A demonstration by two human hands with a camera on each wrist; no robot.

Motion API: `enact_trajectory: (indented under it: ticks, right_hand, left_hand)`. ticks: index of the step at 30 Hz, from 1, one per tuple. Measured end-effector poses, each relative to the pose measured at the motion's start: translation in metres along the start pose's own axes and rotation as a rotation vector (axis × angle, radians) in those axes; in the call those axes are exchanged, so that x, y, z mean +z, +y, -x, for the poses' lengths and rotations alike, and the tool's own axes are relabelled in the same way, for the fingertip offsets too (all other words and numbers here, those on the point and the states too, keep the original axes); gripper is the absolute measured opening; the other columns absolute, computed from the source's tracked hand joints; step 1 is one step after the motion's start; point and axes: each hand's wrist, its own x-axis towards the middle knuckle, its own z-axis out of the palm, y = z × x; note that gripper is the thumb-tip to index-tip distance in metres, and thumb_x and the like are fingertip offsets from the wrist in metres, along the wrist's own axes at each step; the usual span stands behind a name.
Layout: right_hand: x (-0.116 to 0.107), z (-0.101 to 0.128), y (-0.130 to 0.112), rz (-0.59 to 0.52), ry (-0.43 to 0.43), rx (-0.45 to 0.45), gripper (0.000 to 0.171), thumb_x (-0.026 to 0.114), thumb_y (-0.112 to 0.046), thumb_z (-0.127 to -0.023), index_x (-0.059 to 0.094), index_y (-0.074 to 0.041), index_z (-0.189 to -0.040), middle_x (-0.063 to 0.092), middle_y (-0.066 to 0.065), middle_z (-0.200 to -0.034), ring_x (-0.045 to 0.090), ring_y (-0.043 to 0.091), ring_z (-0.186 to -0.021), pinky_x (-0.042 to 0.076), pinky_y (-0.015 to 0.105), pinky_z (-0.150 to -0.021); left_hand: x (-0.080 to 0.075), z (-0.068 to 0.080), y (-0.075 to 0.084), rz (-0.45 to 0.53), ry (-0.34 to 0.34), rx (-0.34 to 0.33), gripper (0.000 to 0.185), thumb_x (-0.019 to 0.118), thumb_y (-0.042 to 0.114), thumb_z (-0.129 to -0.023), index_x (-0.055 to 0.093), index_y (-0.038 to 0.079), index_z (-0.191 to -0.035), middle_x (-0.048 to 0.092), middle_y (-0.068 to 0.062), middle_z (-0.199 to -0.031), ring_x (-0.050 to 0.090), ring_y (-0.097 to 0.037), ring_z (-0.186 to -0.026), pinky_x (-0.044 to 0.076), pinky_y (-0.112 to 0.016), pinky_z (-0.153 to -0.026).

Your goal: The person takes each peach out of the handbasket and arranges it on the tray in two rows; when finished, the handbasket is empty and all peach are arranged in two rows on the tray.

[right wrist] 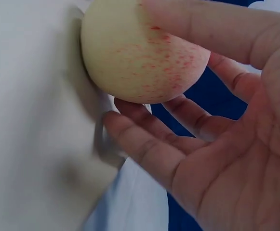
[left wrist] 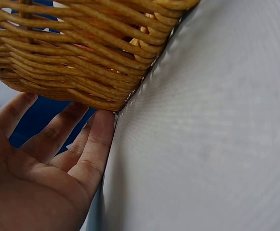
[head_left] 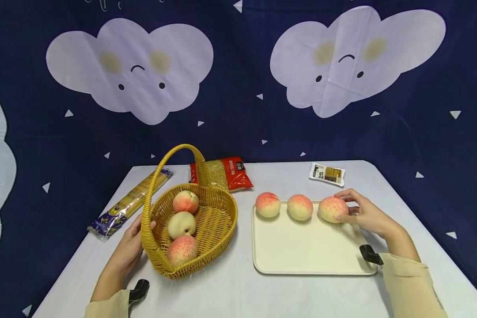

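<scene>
My left hand [head_left: 129,245] grips the near left side of a yellow wicker basket [head_left: 212,240]. One digit tip shows at the rim beside the handle, and in the left wrist view the other fingers [left wrist: 89,149] lie against the woven outer wall. Inside the basket sit a red-topped peach [head_left: 185,202], a pale peach [head_left: 181,225] and a speckled peach [head_left: 183,250]. My right hand [head_left: 367,214] holds another speckled peach [head_left: 332,210] at the far right corner of a cream tray [head_left: 306,251], thumb across it and fingers behind. Left of it are two more peaches [head_left: 268,205].
Behind the basket lies a red pasta bag [head_left: 232,173]. A long spaghetti pack [head_left: 129,203] lies to its left. One small white packet [head_left: 327,174] is at the table's back right. A dark blue cloud-patterned cloth [head_left: 238,79] hangs behind the white table [head_left: 238,291].
</scene>
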Motion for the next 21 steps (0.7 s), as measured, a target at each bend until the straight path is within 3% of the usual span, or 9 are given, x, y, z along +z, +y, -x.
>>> enact_trajectory:
  ticks: [4,12,21]
  right_hand:
    - [-0.0005,-0.0001,0.0005,-0.032,-0.010,0.009,0.058,0.084,-0.005,-0.090,0.052,0.002,-0.138,0.060,0.022,-0.136,0.069,0.015,-0.105,0.053,0.022,-0.089]
    - [-0.0018,0.0000,-0.0016,-0.023,-0.029,0.061,0.054,0.081,-0.012,-0.095,0.051,-0.001,-0.139,0.058,0.028,-0.143,0.068,0.031,-0.116,0.053,0.023,-0.087]
    - [-0.0011,-0.0029,0.0007,-0.023,0.002,0.040,0.056,0.081,-0.011,-0.095,0.051,0.001,-0.141,0.059,0.025,-0.140,0.066,0.003,-0.107,0.053,0.020,-0.089]
  left_hand:
    - [-0.0002,0.0005,0.0000,-0.006,-0.005,0.005,0.067,0.051,0.033,-0.115,0.020,0.019,-0.173,0.020,-0.017,-0.176,0.037,-0.003,-0.138,0.043,-0.007,-0.097]
    - [-0.0002,0.0008,-0.0006,-0.015,-0.001,0.012,0.066,0.051,0.033,-0.115,0.022,0.016,-0.172,0.024,-0.016,-0.172,0.042,0.002,-0.131,0.045,-0.010,-0.096]
    - [-0.0010,0.0005,-0.0010,-0.017,0.001,0.005,0.067,0.052,0.035,-0.115,0.022,0.015,-0.172,0.023,-0.016,-0.172,0.043,0.001,-0.130,0.046,-0.011,-0.095]
